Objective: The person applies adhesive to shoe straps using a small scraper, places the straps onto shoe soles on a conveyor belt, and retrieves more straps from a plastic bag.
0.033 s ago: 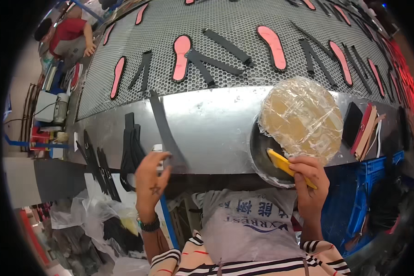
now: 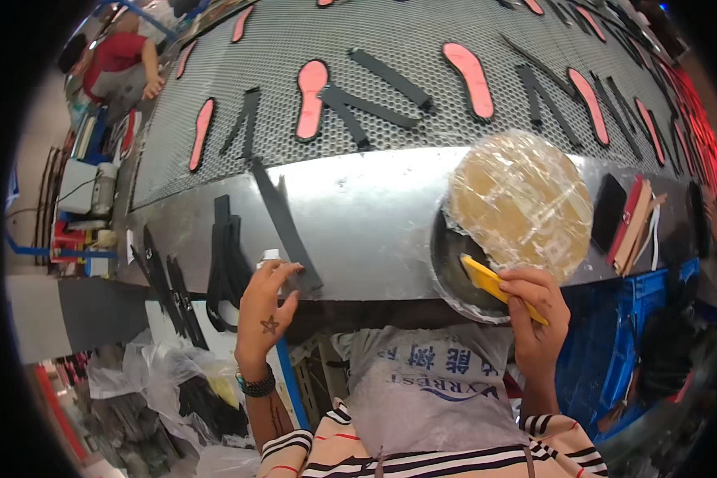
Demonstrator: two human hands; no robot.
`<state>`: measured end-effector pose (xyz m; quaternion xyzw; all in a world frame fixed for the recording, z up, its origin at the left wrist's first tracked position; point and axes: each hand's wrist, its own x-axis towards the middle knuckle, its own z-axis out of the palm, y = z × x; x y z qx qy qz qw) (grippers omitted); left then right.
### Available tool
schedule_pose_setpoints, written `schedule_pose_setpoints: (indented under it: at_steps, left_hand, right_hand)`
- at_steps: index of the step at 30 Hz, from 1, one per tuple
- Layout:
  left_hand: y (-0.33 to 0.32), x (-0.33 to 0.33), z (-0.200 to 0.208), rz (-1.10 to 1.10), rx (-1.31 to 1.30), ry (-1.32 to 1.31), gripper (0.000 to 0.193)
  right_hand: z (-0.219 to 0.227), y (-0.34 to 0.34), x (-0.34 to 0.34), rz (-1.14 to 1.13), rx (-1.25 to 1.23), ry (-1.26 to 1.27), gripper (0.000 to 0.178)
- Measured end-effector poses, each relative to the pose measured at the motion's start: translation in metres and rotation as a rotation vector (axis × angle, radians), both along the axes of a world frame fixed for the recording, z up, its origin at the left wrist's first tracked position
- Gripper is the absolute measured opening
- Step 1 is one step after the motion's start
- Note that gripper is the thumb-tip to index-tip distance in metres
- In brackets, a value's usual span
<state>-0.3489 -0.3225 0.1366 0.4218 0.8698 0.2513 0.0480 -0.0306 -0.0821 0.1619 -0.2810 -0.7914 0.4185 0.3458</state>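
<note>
My right hand grips a flat yellow tool whose far end reaches into a dark round bowl. A yellowish disc-like lid wrapped in clear film covers much of that bowl. My left hand is empty, thumb and fingers apart, at the near edge of the metal table. Just beyond its fingers lies a black strap, running from the near edge to the mesh. A small white object shows behind the fingertips, partly hidden.
On the metal mesh lie pink insoles with black rims and black straps. More black straps lie left of my left hand. Strips lie beyond the bowl's right side. A grey printed sack covers my lap. Another person works at far left.
The near end of the black strap, blurred before, now lies still on the metal. Its far end has shifted slightly left. My right hand holds its place.
</note>
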Motion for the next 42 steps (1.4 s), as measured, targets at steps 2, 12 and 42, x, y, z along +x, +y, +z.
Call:
schedule_pose_setpoints:
  at_steps: [2,12,42]
  left_hand:
    - [0.009,0.009,-0.016,-0.163,-0.017,-0.101,0.040]
    - [0.055,-0.022,-0.061,0.131,0.012,-0.376,0.030]
    - [0.055,0.093,-0.022,0.422,1.338,-1.251,0.018]
  right_hand:
    - [0.001,0.001,-0.007,-0.008,0.014,-0.037,0.020]
    - [-0.022,-0.008,-0.015,0.241,0.287,-0.279,0.025]
    - [-0.014,-0.027,-0.036,0.160,0.031,-0.021,0.019]
